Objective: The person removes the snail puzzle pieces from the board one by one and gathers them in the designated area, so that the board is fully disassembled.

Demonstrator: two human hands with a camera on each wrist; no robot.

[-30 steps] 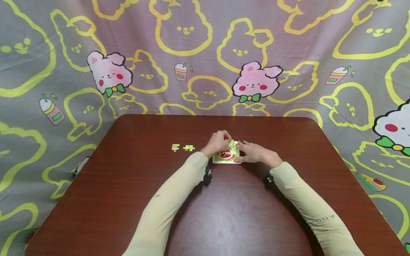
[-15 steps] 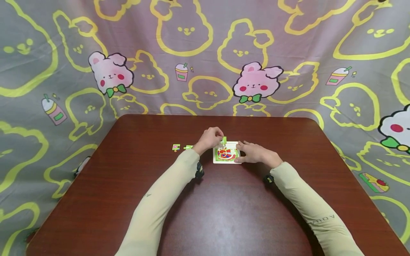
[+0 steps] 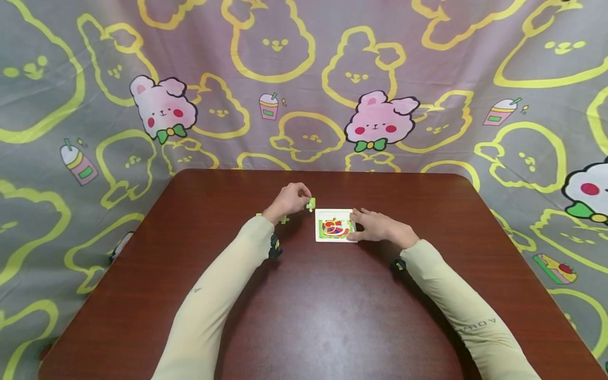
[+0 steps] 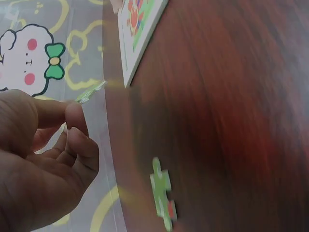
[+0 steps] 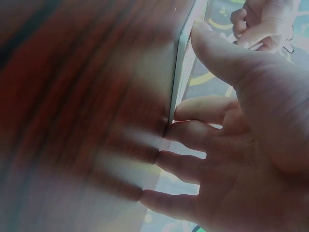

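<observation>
Left hand (image 3: 288,199) pinches a green puzzle piece (image 3: 311,203) to the left of the white board (image 3: 332,213). Right hand (image 3: 377,227) touches the board's right edge, its fingers (image 5: 182,166) spread apart.

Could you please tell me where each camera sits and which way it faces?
Head: on the head, facing forward and down at the table, with the left hand, right hand and sleeves visible.
Left wrist: on that wrist, facing the left hand pinching a puzzle piece; the right hand partly visible.
Right wrist: on that wrist, facing the right hand touching the puzzle tray, left hand beyond.
Head and left wrist views both show puzzle piece and puzzle tray.
</observation>
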